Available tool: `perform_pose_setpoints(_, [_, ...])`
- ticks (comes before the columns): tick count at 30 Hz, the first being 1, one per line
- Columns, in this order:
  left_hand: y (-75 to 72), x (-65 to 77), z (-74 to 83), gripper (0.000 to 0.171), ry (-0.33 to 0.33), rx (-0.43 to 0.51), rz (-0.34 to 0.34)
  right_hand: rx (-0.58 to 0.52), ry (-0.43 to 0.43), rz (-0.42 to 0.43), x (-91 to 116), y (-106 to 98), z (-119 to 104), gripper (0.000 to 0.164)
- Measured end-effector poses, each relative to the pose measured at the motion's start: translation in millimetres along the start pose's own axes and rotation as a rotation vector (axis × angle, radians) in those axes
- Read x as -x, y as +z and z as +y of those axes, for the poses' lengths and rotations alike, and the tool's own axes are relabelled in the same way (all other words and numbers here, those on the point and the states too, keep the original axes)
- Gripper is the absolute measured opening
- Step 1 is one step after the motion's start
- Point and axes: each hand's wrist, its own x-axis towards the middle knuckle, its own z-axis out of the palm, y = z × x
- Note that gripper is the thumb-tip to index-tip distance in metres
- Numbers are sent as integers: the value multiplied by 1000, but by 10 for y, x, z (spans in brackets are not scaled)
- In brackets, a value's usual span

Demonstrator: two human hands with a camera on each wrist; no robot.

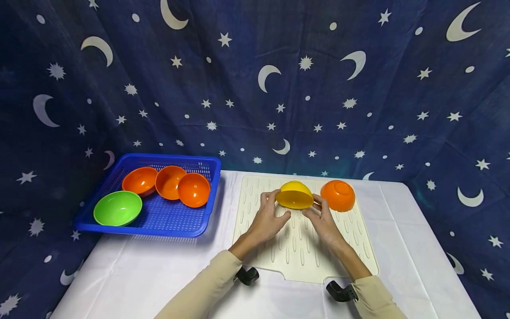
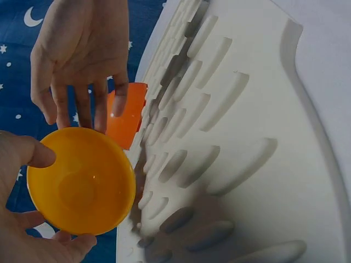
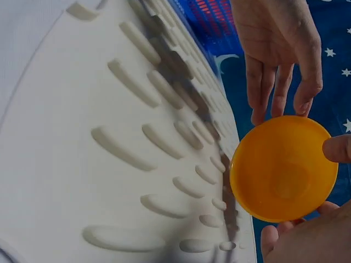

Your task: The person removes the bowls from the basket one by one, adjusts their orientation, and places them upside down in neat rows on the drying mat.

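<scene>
A yellow bowl (image 1: 295, 196) is held up over the white ridged mat (image 1: 292, 252), tilted so its hollow side faces the person. My left hand (image 1: 268, 219) grips its left side, the thumb (image 2: 43, 156) overlapping the rim in the left wrist view. From the right, my right hand (image 1: 324, 223) holds the opposite side, with its thumb (image 3: 337, 148) at the rim. Just right of that hand, an orange bowl (image 1: 338, 196) rests upside down on the mat's far right corner.
At the left stands a blue perforated basket (image 1: 175, 220). Inside it lie a green bowl (image 1: 117, 208) and three orange bowls (image 1: 194, 190). A white cloth (image 1: 131, 274) covers the table, and a dark blue curtain (image 1: 239, 79) with moons and stars hangs behind.
</scene>
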Motion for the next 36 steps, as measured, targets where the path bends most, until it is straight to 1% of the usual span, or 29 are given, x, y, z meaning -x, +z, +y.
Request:
perform_pose_setpoints(2, [13,-29,-7,69,-11,6,17,-3,1,-3,-33,-8,6,68])
perform_pose_setpoints(4, [22,-57,-11,66,-6,13,31,0,-6,-2,-67,-17,17,68])
perform_pose_setpoints(9, [41,-132,-26,58,37,22,42,-33,-52,-20,-151,-37,57,64])
perform_pose_setpoints(13, [63,-175,-62,59,34,10,17,-49,-69,-44,-189,-47,98,62])
perform_pose_setpoints(17, [100,-194,-115,62,-5,-33,-32,-40,-72,-52,-218,-57,158,63])
perform_pose_setpoints(21, [141,-204,-173,65,-26,-79,-83,36,-44,-48,-231,-62,209,69])
perform_pose_setpoints(25, [170,-203,-192,66,-33,-75,-114,156,10,-30,-211,-44,221,79])
perform_pose_setpoints(28, [183,-194,-193,66,-40,-82,-136,220,36,-21,-198,-22,236,82])
perform_pose_setpoints(33, [196,-177,-190,66,-38,-99,-184,261,57,-31,-193,-4,284,84])
perform_pose_setpoints(36, [203,-172,-192,68,-47,-112,-222,263,69,-39,-193,1,303,85])
